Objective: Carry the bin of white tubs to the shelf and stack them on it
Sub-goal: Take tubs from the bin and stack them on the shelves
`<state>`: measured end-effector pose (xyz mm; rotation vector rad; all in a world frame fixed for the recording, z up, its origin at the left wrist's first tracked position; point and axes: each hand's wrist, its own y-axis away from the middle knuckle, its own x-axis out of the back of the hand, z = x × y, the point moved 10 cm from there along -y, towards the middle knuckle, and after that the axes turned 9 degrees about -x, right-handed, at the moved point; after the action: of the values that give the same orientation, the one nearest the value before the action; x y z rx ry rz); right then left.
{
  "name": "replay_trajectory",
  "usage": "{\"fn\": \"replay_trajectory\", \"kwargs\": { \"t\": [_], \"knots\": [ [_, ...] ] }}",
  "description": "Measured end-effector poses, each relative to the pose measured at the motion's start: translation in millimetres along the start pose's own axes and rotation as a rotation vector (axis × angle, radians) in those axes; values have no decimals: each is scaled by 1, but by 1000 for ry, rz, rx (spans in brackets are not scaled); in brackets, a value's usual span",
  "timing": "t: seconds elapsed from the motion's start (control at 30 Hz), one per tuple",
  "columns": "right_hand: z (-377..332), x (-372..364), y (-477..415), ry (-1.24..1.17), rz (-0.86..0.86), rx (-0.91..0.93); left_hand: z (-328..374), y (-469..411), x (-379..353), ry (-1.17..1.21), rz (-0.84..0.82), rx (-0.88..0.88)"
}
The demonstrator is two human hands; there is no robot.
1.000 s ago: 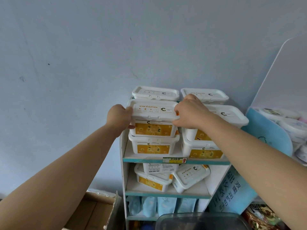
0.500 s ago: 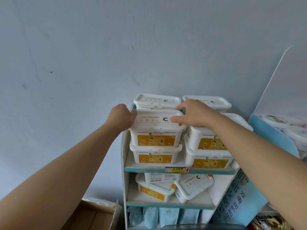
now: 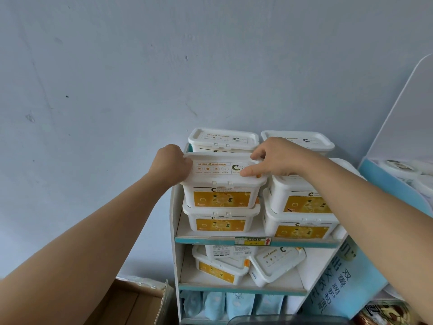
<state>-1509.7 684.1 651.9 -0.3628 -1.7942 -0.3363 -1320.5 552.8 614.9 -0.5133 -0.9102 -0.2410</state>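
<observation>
Since a second ago my right hand has slid off the front corner and up onto the lid, and the tub has settled lower and squarer on the tub beneath it. It now stands at the front left of the shelf, on its top board, the upper one of a stack of two. Its long side runs along the shelf's front edge, so its short ends point at my two hands.

My left hand grips the left end, fingers curled round the rim. The right thumb lies flat on the label, and the other fingers hook over the back rim, so both hands are clamped on this one tub. The right hand sits in the narrow space between this tub and the next stack toward the shelf's right.

I judge the placing nearly done. Letting go should mean opening outward on the left, lifting up and back on the right. The bin shows at the foot of the shelf.
</observation>
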Motion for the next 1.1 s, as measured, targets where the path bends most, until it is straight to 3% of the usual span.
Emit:
{"fn": "replay_trajectory", "kwargs": {
  "t": [0.1, 0.23, 0.47, 0.6, 0.67, 0.8, 1.1],
  "knots": [
    [6, 9, -7, -82, 46, -9, 6, -7, 8, -22, 44, -27],
    [8, 23, -26, -9, 122, -25, 26, -32, 20, -90, 84, -127],
    [9, 30, -64, 74, 75, -102, 33, -81, -4, -185, -235, -175],
    [6, 25, -83, -41, -14, -121, 21, -97, -26, 81, -356, -111],
    [10, 20, -91, -139, -67, -134, 18, -104, -30, 214, -335, -95],
    [18, 24, -105, -243, -13, -132, 15, -113, -30, 294, -268, -74],
    [14, 20, -118, -88, 52, -115, 9, -110, -41, 478, -307, -1]
  ]
}}
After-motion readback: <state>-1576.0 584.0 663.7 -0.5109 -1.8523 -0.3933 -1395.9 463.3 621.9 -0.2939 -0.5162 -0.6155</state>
